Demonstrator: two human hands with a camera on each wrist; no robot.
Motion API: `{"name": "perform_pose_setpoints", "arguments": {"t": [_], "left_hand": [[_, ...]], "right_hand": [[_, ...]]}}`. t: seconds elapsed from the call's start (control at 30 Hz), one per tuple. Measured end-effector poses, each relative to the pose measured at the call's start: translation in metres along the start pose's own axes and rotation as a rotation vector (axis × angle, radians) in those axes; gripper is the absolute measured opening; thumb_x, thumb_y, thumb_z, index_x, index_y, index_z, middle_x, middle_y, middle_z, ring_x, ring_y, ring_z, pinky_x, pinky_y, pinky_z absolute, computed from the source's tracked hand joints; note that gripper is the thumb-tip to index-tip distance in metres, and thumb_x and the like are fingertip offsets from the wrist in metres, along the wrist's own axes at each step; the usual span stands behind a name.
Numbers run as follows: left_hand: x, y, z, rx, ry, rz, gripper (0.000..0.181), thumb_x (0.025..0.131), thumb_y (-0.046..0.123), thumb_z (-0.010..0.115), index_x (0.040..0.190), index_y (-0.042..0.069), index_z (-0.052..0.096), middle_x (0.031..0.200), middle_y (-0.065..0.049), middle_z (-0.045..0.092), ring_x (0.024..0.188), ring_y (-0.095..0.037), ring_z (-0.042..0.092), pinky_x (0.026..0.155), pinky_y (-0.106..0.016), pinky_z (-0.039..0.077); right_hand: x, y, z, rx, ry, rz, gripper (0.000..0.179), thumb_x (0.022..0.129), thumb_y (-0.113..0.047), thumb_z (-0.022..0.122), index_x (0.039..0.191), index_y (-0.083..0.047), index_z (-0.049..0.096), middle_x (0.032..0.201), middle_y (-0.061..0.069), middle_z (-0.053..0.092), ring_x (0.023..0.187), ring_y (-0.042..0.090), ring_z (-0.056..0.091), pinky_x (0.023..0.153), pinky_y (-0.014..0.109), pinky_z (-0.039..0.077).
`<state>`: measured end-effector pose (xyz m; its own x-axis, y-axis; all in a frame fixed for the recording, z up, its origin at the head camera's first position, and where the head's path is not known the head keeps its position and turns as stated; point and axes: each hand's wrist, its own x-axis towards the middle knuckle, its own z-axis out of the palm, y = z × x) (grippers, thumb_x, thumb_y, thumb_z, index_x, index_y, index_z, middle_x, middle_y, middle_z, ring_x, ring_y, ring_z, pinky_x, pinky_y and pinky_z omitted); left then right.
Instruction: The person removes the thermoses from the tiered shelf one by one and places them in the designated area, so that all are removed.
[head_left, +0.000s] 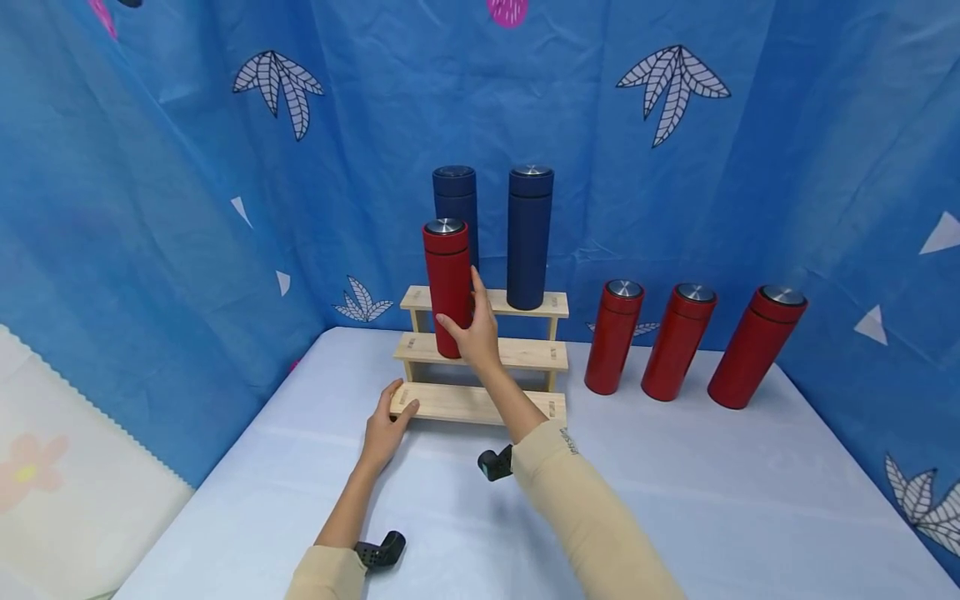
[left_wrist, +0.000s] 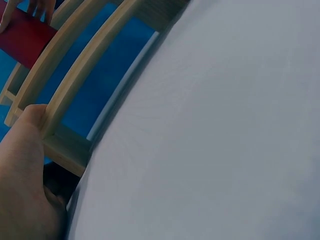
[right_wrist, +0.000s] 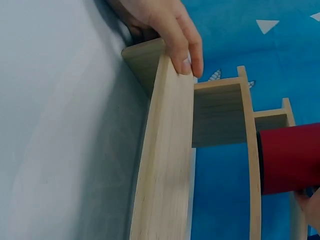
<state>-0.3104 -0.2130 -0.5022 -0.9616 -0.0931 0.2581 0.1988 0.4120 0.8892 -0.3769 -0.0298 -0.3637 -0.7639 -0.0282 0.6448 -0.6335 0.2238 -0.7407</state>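
A three-tier wooden rack (head_left: 480, 404) stands on the table. My left hand (head_left: 385, 429) grips the left end of its lowest step, fingers over the edge; the thumb also shows in the left wrist view. On the middle step, toward the left, stands a red thermos flask (head_left: 447, 279) with a silver lid. My right hand (head_left: 476, 329) holds this flask from its right side, thumb in front. In the right wrist view the base of the red flask (right_wrist: 290, 159) meets the middle step. Two dark blue flasks, one at left (head_left: 455, 185) and one at right (head_left: 528, 242), stand on the top step.
Three more red flasks stand on the white table to the right of the rack: one nearer (head_left: 615, 337), a middle one (head_left: 678, 342) and an outer one (head_left: 757, 346). A blue patterned curtain (head_left: 585, 100) hangs close behind. White cloth (head_left: 675, 500) covers the table.
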Motion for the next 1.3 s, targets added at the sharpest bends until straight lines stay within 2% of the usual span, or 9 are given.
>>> {"name": "perform_pose_setpoints", "arguments": {"t": [0.27, 0.47, 0.5, 0.7, 0.93, 1.1, 1.2, 1.3], "left_hand": [[0.002, -0.001, -0.002, 0.005, 0.011, 0.004, 0.066, 0.089, 0.046, 0.057, 0.143, 0.017, 0.031, 0.142, -0.016, 0.037, 0.130, -0.033, 0.034, 0.105, -0.048, 0.027], [0.003, 0.000, -0.004, 0.015, 0.003, 0.005, 0.067, 0.089, 0.047, 0.056, 0.143, 0.015, 0.031, 0.142, -0.017, 0.037, 0.130, -0.034, 0.034, 0.105, -0.050, 0.026], [0.002, 0.000, -0.003, 0.017, 0.000, 0.005, 0.067, 0.089, 0.047, 0.055, 0.143, 0.015, 0.030, 0.142, -0.018, 0.036, 0.130, -0.034, 0.034, 0.104, -0.050, 0.027], [0.001, 0.000, 0.001, 0.031, 0.009, 0.010, 0.068, 0.089, 0.048, 0.055, 0.143, 0.014, 0.031, 0.140, -0.021, 0.038, 0.128, -0.037, 0.036, 0.102, -0.052, 0.029], [0.000, -0.001, 0.002, 0.030, 0.019, 0.006, 0.067, 0.090, 0.046, 0.056, 0.143, 0.014, 0.031, 0.142, -0.019, 0.036, 0.129, -0.037, 0.035, 0.102, -0.053, 0.028], [0.000, 0.000, 0.002, 0.023, 0.011, -0.010, 0.070, 0.088, 0.050, 0.055, 0.143, 0.015, 0.030, 0.143, -0.019, 0.034, 0.130, -0.036, 0.032, 0.104, -0.052, 0.026], [0.000, 0.000, 0.002, 0.028, 0.007, -0.016, 0.070, 0.088, 0.050, 0.055, 0.144, 0.015, 0.029, 0.143, -0.019, 0.034, 0.131, -0.036, 0.031, 0.104, -0.051, 0.026], [0.000, -0.001, 0.002, 0.039, 0.006, -0.017, 0.070, 0.088, 0.050, 0.055, 0.143, 0.016, 0.029, 0.143, -0.019, 0.034, 0.130, -0.036, 0.032, 0.104, -0.051, 0.026]], "right_hand": [[-0.008, -0.003, -0.002, -0.060, 0.053, -0.077, 0.086, 0.082, -0.022, 0.072, 0.148, -0.028, 0.017, 0.126, 0.006, 0.048, 0.108, 0.017, 0.048, 0.083, 0.034, 0.050], [-0.027, -0.009, -0.010, -0.044, 0.077, -0.132, 0.087, 0.080, -0.021, 0.074, 0.148, -0.027, 0.020, 0.125, 0.007, 0.049, 0.110, 0.017, 0.048, 0.082, 0.035, 0.050], [-0.032, -0.016, -0.014, -0.041, 0.082, -0.144, 0.086, 0.080, -0.018, 0.074, 0.148, -0.023, 0.022, 0.125, 0.009, 0.049, 0.110, 0.019, 0.049, 0.082, 0.036, 0.050], [-0.064, -0.055, -0.047, -0.036, 0.086, -0.193, 0.081, 0.075, 0.002, 0.074, 0.142, -0.001, 0.028, 0.125, 0.020, 0.048, 0.109, 0.032, 0.050, 0.083, 0.044, 0.050], [-0.089, -0.053, -0.091, -0.108, 0.134, -0.212, 0.085, 0.073, 0.005, 0.075, 0.143, -0.004, 0.028, 0.128, 0.016, 0.048, 0.113, 0.027, 0.049, 0.083, 0.044, 0.050], [-0.101, -0.046, -0.124, -0.169, 0.205, -0.262, 0.088, 0.068, 0.009, 0.076, 0.142, 0.000, 0.029, 0.124, 0.021, 0.050, 0.109, 0.032, 0.052, 0.084, 0.043, 0.050], [-0.107, -0.038, -0.144, -0.208, 0.236, -0.238, 0.091, 0.068, 0.010, 0.076, 0.143, -0.001, 0.027, 0.123, 0.022, 0.050, 0.108, 0.034, 0.053, 0.085, 0.037, 0.050], [-0.114, -0.029, -0.162, -0.267, 0.267, -0.175, 0.093, 0.068, 0.010, 0.076, 0.145, -0.005, 0.025, 0.124, 0.022, 0.049, 0.108, 0.035, 0.052, 0.084, 0.040, 0.050]]}}
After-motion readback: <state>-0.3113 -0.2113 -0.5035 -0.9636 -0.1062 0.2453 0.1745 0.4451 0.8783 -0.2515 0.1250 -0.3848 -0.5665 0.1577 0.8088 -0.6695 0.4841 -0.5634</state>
